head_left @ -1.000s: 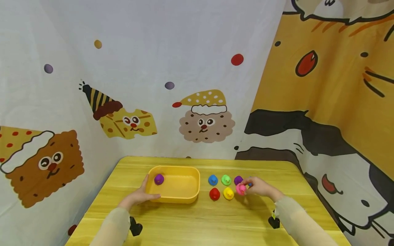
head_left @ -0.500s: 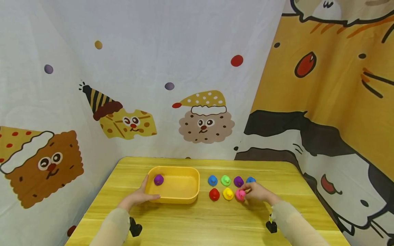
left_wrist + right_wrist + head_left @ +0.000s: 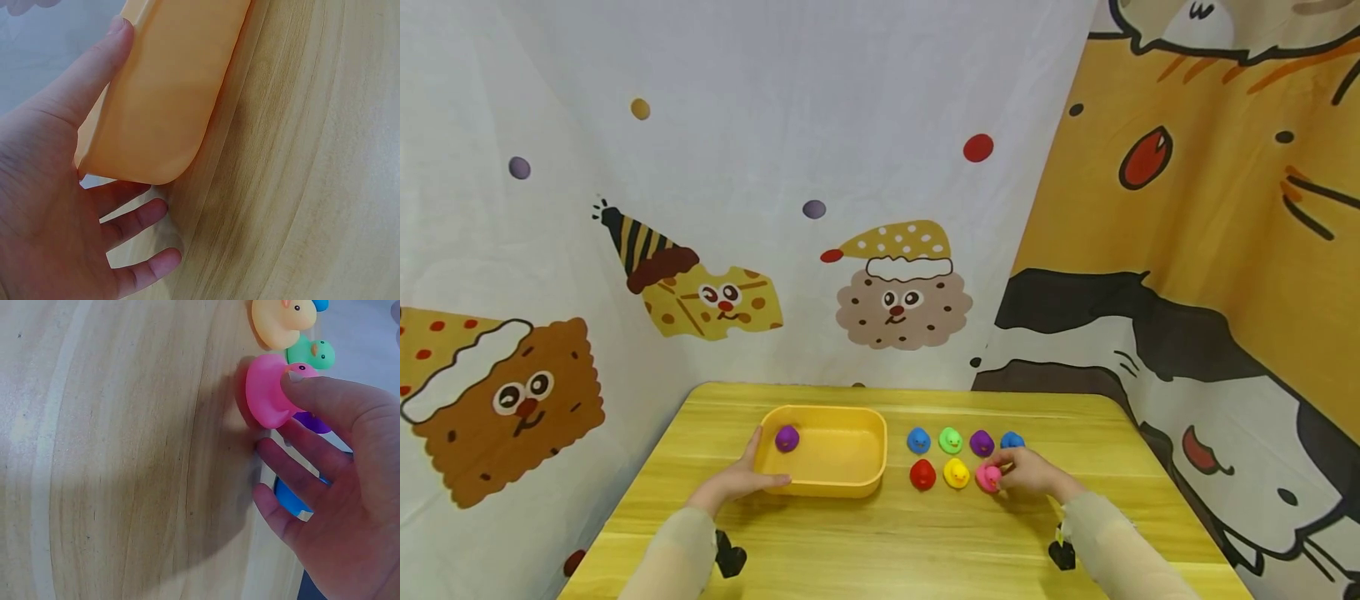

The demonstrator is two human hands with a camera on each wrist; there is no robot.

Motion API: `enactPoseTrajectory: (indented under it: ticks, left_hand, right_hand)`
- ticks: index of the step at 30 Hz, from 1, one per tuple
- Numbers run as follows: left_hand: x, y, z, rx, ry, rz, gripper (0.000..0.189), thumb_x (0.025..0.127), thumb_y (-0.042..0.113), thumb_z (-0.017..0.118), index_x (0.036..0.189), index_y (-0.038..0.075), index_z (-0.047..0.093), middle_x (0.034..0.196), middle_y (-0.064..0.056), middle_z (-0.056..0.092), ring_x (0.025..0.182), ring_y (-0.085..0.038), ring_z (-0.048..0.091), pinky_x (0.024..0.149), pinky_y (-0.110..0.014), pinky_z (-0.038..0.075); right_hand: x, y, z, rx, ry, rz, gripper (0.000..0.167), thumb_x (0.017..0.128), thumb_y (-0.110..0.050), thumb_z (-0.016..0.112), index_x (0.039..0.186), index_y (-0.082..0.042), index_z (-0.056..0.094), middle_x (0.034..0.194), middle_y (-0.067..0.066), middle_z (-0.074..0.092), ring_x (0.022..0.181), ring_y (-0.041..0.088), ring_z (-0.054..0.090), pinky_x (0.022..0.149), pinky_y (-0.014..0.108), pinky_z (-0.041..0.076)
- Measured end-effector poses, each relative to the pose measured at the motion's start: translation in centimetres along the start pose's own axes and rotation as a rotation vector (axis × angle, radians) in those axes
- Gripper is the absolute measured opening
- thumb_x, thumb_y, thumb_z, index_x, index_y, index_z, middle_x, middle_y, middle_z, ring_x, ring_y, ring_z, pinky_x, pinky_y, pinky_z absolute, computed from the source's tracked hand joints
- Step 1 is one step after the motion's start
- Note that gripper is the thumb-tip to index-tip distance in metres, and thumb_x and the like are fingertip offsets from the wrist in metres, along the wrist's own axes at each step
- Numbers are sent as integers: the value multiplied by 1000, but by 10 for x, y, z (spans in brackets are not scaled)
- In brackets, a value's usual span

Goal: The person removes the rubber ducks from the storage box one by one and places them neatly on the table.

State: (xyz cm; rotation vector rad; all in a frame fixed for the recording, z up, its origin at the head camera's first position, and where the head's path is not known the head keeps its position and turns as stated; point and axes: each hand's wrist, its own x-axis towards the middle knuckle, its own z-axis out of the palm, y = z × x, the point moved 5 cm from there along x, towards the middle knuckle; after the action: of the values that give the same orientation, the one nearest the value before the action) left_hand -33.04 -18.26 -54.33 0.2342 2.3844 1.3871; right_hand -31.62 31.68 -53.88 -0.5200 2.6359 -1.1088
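At the left corner of a yellow plastic tub [image 3: 859, 483], my left hand [image 3: 737, 481] holds on with the thumb along the front rim and the other fingers by the left end. In the left wrist view several of its fingers [image 3: 150, 215] reach out past the tub's end. A purple rubber duck [image 3: 787, 438] sits inside the tub. My right hand [image 3: 1032, 473] pinches a pink rubber duck [image 3: 988, 477], its thumb on the duck's head in the right wrist view. That duck is at the right end of the front row, beside a yellow duck [image 3: 957, 473].
Left of the yellow duck sits a red duck [image 3: 922, 475]. Behind them stand a blue duck [image 3: 918, 441], a green duck [image 3: 951, 440], a purple duck [image 3: 982, 443] and another blue duck [image 3: 1012, 440], partly covered by the right hand. Printed curtains rise behind the wooden table [image 3: 880, 550].
My right hand and the pink duck have come down nearer to me, in line with the front row. More of the right-hand blue duck shows. The left hand and tub have stayed put.
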Motion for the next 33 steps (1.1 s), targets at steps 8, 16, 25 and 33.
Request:
enactPoseTrajectory:
  ticks: [8, 16, 25, 33]
  left_hand:
    - [3, -3, 0, -9, 6, -17, 126, 81, 39, 78, 150, 9, -23, 153, -36, -11, 137, -58, -1, 108, -68, 5]
    - [6, -9, -1, -5, 12, -21, 126, 80, 43, 78, 151, 12, -22, 154, -35, -9, 137, -57, 1, 108, -67, 6]
    - [8, -11, -2, 9, 16, -12, 124, 81, 43, 76, 151, 13, -22, 154, -34, -9, 138, -55, 0, 110, -65, 5]
    - [8, -7, -2, 35, 22, -26, 125, 81, 39, 78, 151, 7, -20, 153, -36, -7, 137, -58, 6, 108, -67, 10]
  right_hand:
    - [0, 0, 2, -16, -7, 5, 33, 81, -1, 72, 113, 2, 65, 108, 13, 66, 98, 30, 60, 82, 40, 52]
    - [0, -6, -3, -29, 3, 19, 33, 79, -1, 72, 112, 0, 67, 109, 14, 66, 96, 31, 62, 78, 40, 54]
    - [15, -28, -15, -27, -14, -37, 34, 84, -6, 70, 115, 6, 64, 116, 24, 63, 106, 48, 55, 88, 53, 49]
    - [40, -59, -11, -13, -26, -51, 38, 85, -3, 66, 121, 5, 62, 119, 23, 62, 96, 35, 60, 77, 40, 52]
